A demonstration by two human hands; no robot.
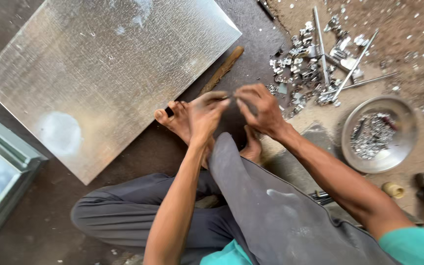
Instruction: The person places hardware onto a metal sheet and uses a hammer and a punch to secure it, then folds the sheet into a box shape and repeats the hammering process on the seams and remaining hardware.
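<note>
While both hands are meeting at twelve o'clock above the bare feet, the left hand (pixel 206 112) and right hand (pixel 260 109) are pinching a small blurred metal piece (pixel 227 97) in narrowed fingers; it risks slipping into the scrap pile (pixel 310 64) at two o'clock.

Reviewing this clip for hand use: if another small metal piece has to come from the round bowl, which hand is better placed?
Probably the right hand. The metal bowl and the heap of small metal parts both lie on its side, past the right forearm. The left hand would have to cross over it.
</note>
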